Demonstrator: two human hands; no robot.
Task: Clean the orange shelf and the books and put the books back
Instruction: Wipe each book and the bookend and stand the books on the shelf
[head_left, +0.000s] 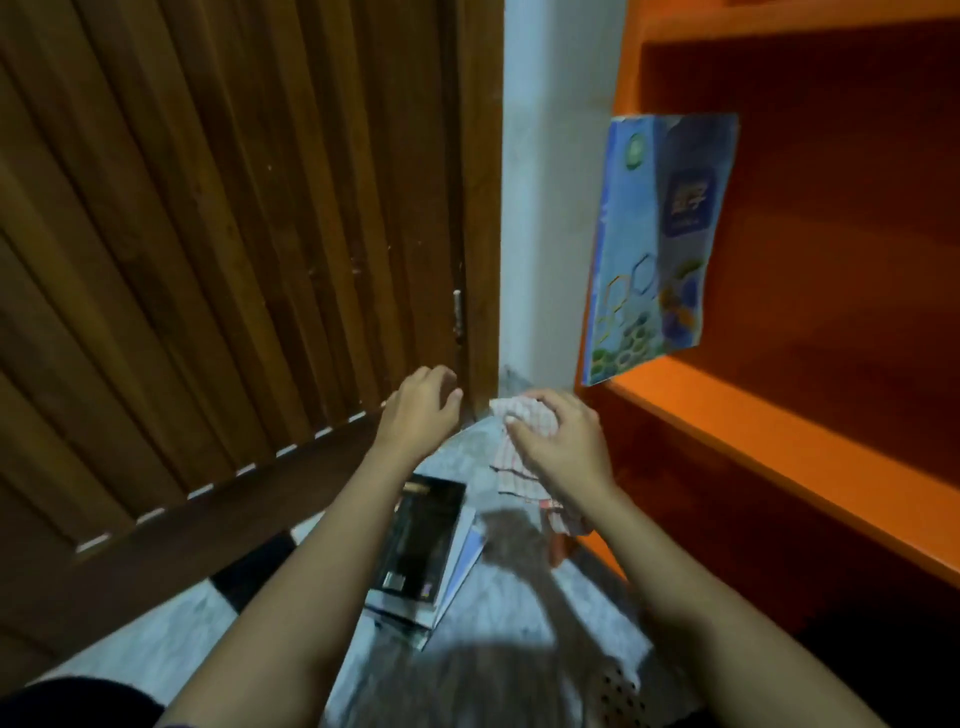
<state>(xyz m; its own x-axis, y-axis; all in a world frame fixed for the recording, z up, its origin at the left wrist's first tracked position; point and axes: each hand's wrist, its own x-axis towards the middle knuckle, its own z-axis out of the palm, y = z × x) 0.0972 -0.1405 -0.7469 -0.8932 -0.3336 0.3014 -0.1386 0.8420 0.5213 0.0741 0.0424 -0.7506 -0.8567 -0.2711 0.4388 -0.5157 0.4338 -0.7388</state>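
Right hand (563, 447) fingers clutching checked cloth (519, 457); left hand (418, 413) loosely curled, empty. Wiping stage; next reaching floor book stack (421, 551).

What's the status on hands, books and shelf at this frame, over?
Right hand gripping checked cloth; left hand empty. One blue book standing on orange shelf; book stack on floor. Nothing blocking.

A slatted wooden door (218, 249) fills the left, with a pale wall (550, 208) strip beside it and a mottled grey floor (498, 597) below.
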